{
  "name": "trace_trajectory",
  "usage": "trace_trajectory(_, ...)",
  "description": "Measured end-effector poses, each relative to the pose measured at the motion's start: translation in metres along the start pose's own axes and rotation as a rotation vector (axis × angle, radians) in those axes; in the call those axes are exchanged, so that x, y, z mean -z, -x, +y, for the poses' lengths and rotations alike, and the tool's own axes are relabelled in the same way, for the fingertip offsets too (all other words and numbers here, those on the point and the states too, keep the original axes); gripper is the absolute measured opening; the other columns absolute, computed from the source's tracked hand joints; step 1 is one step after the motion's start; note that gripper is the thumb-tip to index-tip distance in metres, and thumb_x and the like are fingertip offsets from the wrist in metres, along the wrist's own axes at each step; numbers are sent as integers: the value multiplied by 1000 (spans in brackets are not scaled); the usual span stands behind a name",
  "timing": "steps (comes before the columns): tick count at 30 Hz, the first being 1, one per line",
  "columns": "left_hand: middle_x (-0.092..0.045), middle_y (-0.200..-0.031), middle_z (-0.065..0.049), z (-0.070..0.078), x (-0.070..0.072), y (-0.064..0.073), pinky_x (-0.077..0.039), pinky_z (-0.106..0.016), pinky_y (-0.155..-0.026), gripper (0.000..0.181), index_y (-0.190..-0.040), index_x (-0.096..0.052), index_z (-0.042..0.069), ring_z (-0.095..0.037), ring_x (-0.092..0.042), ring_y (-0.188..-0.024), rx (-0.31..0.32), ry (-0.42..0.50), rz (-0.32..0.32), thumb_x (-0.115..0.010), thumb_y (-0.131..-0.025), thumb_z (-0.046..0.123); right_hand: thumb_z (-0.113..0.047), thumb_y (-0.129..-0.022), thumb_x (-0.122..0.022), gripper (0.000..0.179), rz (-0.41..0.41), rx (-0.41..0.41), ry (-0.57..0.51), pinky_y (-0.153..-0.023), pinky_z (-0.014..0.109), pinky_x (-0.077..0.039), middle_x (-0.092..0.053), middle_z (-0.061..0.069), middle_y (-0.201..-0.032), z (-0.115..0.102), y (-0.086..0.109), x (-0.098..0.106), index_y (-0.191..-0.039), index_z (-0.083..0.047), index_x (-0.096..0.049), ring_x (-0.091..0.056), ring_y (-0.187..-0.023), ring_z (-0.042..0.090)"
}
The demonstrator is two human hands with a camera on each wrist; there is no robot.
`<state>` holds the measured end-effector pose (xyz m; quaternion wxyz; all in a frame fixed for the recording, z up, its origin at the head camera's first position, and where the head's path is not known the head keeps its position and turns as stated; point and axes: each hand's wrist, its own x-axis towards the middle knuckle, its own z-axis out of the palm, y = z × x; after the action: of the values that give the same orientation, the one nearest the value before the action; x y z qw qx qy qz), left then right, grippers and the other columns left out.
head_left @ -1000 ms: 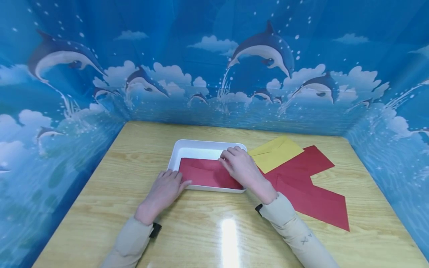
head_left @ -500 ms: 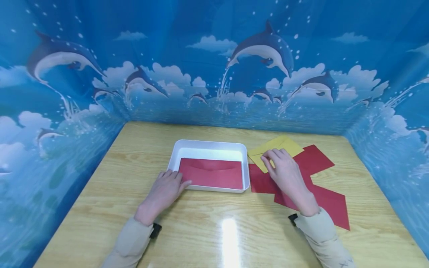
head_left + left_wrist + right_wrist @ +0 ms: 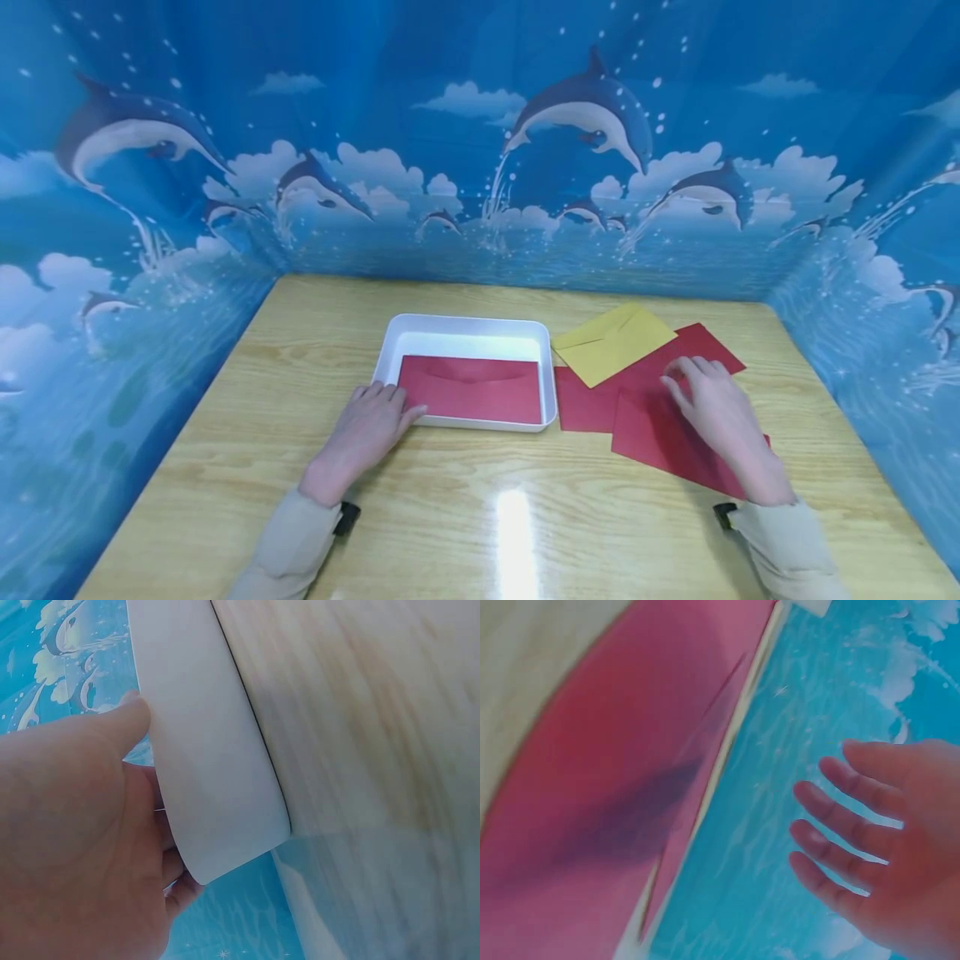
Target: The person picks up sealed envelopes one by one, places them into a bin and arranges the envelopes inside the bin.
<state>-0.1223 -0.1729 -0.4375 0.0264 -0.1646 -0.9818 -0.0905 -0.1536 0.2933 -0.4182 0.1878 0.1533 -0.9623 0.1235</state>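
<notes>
No readable text, labels or numbers.

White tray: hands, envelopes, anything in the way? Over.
Left hand holds near-left corner of white tray. Right hand empty, above loose red envelopes. Red envelope inside tray. Yellow envelope partly covers loose ones.

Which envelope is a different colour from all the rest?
The yellow envelope, right of the white tray, partly covering a red envelope; all others showing are red.
</notes>
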Motion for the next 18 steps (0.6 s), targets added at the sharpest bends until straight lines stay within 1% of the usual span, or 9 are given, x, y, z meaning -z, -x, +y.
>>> trace_trajectory(4,-65,-97,-12,0,-1,-1,-43,-48,-95,40,-107,-65,1,-31,-58,-98,4,-6,-9,-55,-105,39,-6,-83,-81,25,-97,-20,22,-72,52,-52,-65,18,-91,16,10,-1,-100,2,-66,-58,-81,35)
trace_trajectory(6,-65,-98,-12,0,-1,-1,-43,-49,-96,41,-108,-65,1,-31,-59,-100,6,-9,-17,-54,-105,40,-8,-83,-82,25,-168,-39,21,-74,53,-52,-64,17,-91,22,14,-2,-100,3,-66,-59,-82,35)
trace_trajectory(11,-65,-98,-11,-1,-2,-1,-43,-49,-97,42,-108,-65,1,-30,-59,-100,4,-9,-23,-54,-104,41,-13,-82,-84,36,-355,-107,16,-74,56,-52,-62,19,-96,34,21,-2,-106,5,-65,-58,-87,39)
trace_trajectory(13,-65,-98,-11,-1,-3,-1,-43,-49,-97,41,-108,-65,1,-31,-59,-100,3,-11,-20,-55,-104,41,-15,-79,-86,42,-399,-120,7,-74,55,-53,-61,20,-98,37,21,-1,-109,6,-65,-58,-89,39)
trace_trajectory(18,-66,-99,-12,0,-2,-1,-43,-49,-96,41,-108,-66,1,-31,-59,-100,3,-14,-11,-55,-105,41,-17,-75,-90,52,-455,-134,-38,-78,54,-54,-60,21,-101,42,20,1,-112,7,-63,-60,-93,38)
